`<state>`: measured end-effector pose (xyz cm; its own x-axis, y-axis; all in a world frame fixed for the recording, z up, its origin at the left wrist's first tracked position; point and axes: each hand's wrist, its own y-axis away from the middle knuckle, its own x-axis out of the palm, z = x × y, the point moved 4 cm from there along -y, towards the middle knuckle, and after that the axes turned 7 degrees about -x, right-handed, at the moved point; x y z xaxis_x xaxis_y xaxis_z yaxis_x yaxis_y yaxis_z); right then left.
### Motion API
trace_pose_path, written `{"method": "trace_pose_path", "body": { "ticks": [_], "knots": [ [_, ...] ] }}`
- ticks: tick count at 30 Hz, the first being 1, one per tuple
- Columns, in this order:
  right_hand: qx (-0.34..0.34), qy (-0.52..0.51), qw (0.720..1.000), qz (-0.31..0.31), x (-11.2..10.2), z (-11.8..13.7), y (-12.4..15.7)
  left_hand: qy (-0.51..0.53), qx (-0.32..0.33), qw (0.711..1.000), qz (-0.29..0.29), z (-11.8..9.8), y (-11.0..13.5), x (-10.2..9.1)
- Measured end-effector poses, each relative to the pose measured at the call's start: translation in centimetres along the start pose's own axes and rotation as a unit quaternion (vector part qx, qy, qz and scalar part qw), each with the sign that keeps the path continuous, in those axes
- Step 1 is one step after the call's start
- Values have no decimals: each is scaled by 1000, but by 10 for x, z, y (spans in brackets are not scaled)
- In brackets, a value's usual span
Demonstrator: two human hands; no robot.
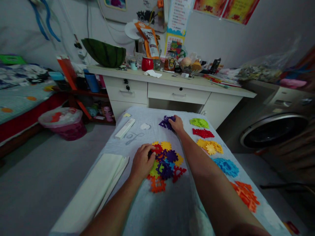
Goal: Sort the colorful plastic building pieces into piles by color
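A mixed pile of plastic gear-shaped building pieces (165,167) in purple, red, yellow, blue, green and orange lies mid-table. My left hand (143,161) rests at its left edge, fingertips by a red gear piece (157,149), thumb apart from the fingers. Farther back, my right hand (176,124) has its fingers closed on a purple gear piece at a small purple group (165,122). Its fingertips partly hide that piece. Sorted by colour along the right side are groups of green (199,123), red (203,133), yellow (210,147), blue (225,167) and orange pieces (246,195).
A white box (125,128) and a folded pale cloth (91,193) lie on the table's left side. Behind stands a white desk (177,93) holding half a watermelon (104,54) and a red mug (147,64). A washing machine (275,114) stands right, a pink bin (71,129) left.
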<state>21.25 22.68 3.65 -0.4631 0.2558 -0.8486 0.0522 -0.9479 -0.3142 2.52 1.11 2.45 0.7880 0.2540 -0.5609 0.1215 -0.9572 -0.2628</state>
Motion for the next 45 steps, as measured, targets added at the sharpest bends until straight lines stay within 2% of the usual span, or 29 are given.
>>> {"method": "trace_pose_path", "body": {
  "ticks": [2, 4, 9, 13, 16, 19, 25, 27, 31, 35, 39, 45],
  "knots": [
    [-4, 0, 1000, -28, -9, 6, 9, -1, 4, 1000, -3, 1, 0, 0],
    [-48, 4, 999, -25, -16, 18, 19, -1, 10, 1000, -5, 1, 0, 1],
    [-204, 50, 974, 82, -18, 53, 42, -1, 13, 1000, -8, 1, 0, 1],
    [-256, 105, 953, 123, -10, 64, 49, -1, 17, 1000, -9, 0, 0, 0],
    [-240, 124, 950, 158, -1, 58, 47, -3, 18, 1000, -9, 2, 0, 1],
    [-220, 113, 957, 154, -1, 46, 43, -7, 20, 1000, -10, 3, 0, 1],
    [-199, 83, 972, 94, -27, 26, 43, -9, 18, 1000, -7, 2, 0, 1],
    [-198, 83, 970, 117, -28, 23, 48, -7, 23, 1000, -9, 3, 0, 2],
    [-193, 82, 961, 181, -18, 15, 61, -9, 30, 999, -12, 6, -1, 3],
    [-169, 50, 974, 141, -16, 7, 70, -12, 34, 999, -8, 6, -1, 4],
    [-157, 18, 978, 138, -32, 5, 82, -12, 38, 999, -9, 5, -1, 4],
    [-155, -48, 964, 209, -62, 19, 115, -22, 48, 999, -4, 3, -1, 4]
  ]
}}
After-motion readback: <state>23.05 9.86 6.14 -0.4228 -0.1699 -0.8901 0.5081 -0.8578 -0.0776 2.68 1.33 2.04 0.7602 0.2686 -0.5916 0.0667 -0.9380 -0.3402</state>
